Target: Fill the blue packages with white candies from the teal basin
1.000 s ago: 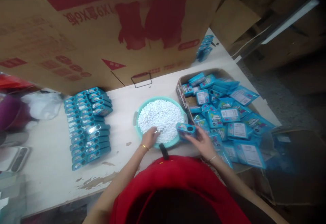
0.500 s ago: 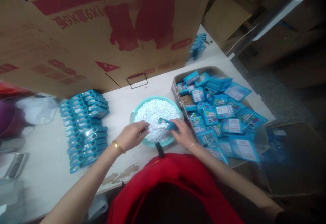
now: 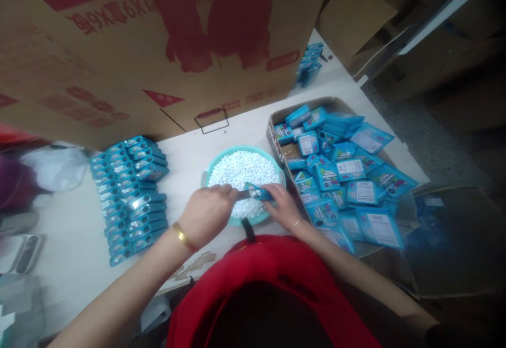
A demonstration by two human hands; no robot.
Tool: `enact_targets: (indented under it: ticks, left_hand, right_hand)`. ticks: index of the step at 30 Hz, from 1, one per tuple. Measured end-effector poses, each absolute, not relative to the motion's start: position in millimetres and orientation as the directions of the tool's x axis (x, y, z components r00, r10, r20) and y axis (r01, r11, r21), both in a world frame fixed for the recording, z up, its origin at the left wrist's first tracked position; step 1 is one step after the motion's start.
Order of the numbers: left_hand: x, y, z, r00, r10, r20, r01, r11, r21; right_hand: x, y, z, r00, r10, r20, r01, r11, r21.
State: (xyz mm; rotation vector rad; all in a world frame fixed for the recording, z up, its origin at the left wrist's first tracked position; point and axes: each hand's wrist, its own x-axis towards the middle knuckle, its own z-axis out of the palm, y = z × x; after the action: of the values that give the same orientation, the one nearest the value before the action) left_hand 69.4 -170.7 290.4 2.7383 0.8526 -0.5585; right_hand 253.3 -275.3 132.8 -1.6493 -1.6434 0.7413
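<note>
A teal basin (image 3: 221, 157) full of small white pellets stands in front of me. Over its near half my right hand (image 3: 283, 206) holds a small blue packet (image 3: 259, 192) whose left end shows white pellets. My left hand (image 3: 211, 212), with a gold bracelet at the wrist, is closed on a dark, thin tool (image 3: 243, 195). The tool's far end meets the packet's left end. What the tool is, I cannot make out.
Rows of blue packets (image 3: 132, 200) stand on the white table (image 3: 185, 166) at the left. A shallow carton (image 3: 276, 145) heaped with blue packets is at the right. Behind the basin rises a large cardboard box (image 3: 130, 63).
My left hand has moved right and up towards the packet, and a dark tool now shows in its fingers. The right hand stays on the packet. The view has shifted slightly.
</note>
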Motion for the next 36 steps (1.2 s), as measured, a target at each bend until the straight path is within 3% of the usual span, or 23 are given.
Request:
enact_targets:
  ticks: [6,9,11,15,19,23,26,28,32,36]
  left_hand:
    - [29.6,-163.9,254.4,0.74,0.597,-0.311,0.671,-0.691,0.27]
    - [9.7,-160.7,203.7,0.561,0.731,-0.389,0.827,-0.518,0.219]
    - [8.7,-163.7,161.0,0.45,0.746,-0.491,0.89,-0.418,0.182]
    - [38.5,-179.4,89.1,0.398,0.769,-0.5,0.903,-0.233,0.361]
    - [56.3,-187.4,65.1,0.384,0.801,-0.459,0.879,-0.166,0.446]
    - [29.7,-182.0,80.7,0.448,0.784,-0.43,0.812,-0.154,0.564]
    - [7.1,-175.1,111.4,0.546,0.771,-0.327,0.701,-0.207,0.683]
    - [1.0,-170.0,137.5,0.597,0.753,-0.277,0.662,-0.267,0.7]
    - [10.4,-159.8,190.9,0.704,0.643,-0.301,0.652,-0.419,0.632]
    - [35.5,-153.9,237.1,0.752,0.547,-0.366,0.659,-0.616,0.432]
  right_hand:
    - [257.4,-278.6,124.4,0.032,0.995,0.089,0.615,0.05,-0.787]
    - [265.6,-281.7,122.4,0.112,0.987,0.111,0.622,0.018,-0.783]
    - [271.9,-284.1,122.0,0.184,0.976,0.119,0.614,-0.02,-0.789]
    - [280.1,-288.0,121.8,0.31,0.946,0.099,0.573,-0.103,-0.813]
    - [281.7,-290.2,119.7,0.368,0.929,0.041,0.522,-0.17,-0.836]
    - [282.3,-290.7,117.9,0.378,0.925,0.032,0.519,-0.184,-0.835]
    - [281.2,-288.1,118.6,0.329,0.942,0.065,0.575,-0.145,-0.806]
    - [278.5,-284.9,119.8,0.27,0.957,0.106,0.619,-0.088,-0.78]
    - [268.3,-278.0,124.6,0.146,0.976,0.16,0.656,0.026,-0.754]
    - [257.1,-274.4,130.5,0.088,0.982,0.168,0.639,0.074,-0.766]
